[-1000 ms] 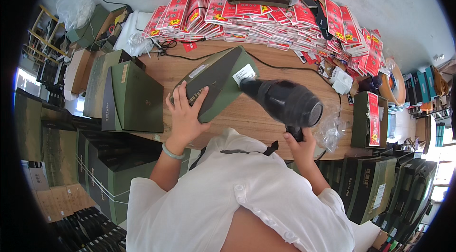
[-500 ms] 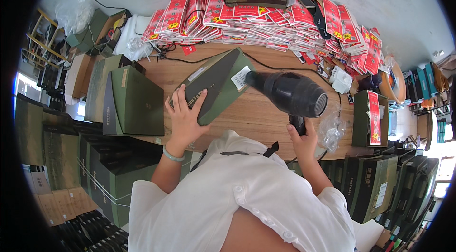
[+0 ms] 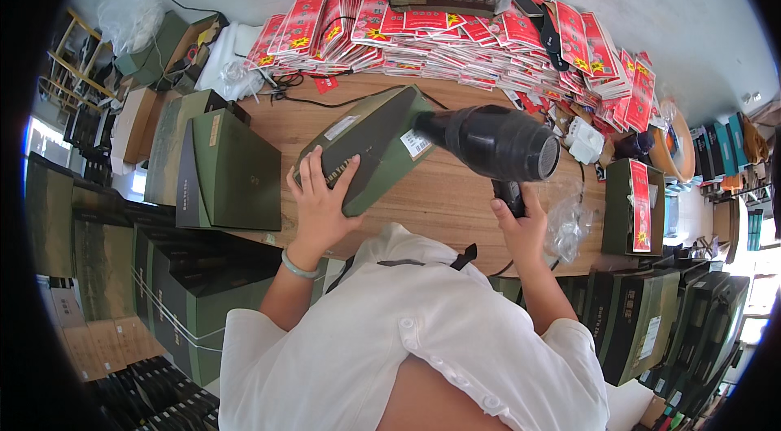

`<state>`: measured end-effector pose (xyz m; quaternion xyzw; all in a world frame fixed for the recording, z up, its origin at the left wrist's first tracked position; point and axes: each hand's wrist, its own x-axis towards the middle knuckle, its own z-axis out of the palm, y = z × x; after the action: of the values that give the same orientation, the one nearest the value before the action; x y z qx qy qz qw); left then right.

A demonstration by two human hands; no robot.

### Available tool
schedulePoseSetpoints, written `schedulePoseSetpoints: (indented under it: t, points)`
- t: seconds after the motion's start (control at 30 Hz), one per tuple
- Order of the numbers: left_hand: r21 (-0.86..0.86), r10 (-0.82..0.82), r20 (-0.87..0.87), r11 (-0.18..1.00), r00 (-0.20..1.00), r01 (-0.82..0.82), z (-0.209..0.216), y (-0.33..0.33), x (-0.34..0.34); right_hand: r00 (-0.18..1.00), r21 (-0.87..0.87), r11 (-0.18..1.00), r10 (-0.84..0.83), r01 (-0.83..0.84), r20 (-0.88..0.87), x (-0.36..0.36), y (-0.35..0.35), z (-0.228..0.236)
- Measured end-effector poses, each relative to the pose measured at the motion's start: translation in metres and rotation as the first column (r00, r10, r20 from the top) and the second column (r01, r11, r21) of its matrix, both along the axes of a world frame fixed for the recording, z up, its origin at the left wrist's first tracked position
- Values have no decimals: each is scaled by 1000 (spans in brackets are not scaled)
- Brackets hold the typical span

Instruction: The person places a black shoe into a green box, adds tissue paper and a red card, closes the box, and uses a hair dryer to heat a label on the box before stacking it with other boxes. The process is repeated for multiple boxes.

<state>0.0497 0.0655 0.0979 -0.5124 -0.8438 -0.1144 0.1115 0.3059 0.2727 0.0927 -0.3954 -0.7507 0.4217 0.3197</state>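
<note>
Gripping hair dryer (image 3: 496, 142) with right hand (image 3: 525, 226); with left hand (image 3: 327, 202), holding green box (image 3: 378, 164) with white label (image 3: 416, 143), gold letters.

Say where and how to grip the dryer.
Dryer: take it by the handle, likely best from the near right side. The handle juts from the thick barrel toward the person and is slim enough to wrap fingers around; the right hand holds it there. The nozzle points left at the box, so that end looks like a poorer grip.
</note>
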Motion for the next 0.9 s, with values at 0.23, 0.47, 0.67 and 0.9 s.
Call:
schedulePoseSetpoints:
  t: [0.23, 0.47, 0.67, 0.9]
  points:
    - [4, 1, -1, 1000, 1000, -1, 0, 1, 1, 1000, -25, 1000, 10, -10, -2, 0, -9, 7]
    - [4, -1, 1, 1000, 1000, 1, 1, 1, 1, 999, -125, 992, -1, -5, -53, 9, -15, -12]
    - [8, 1, -9, 1000, 1000, -1, -2, 0, -1, 998, -89, 995, 45, -48, -35, 20, -20, -11]
    - [-6, -1, 2, 1000, 1000, 1, 1, 0, -1, 997, -45, 999, 1, -4, -73, 27, -23, -16]
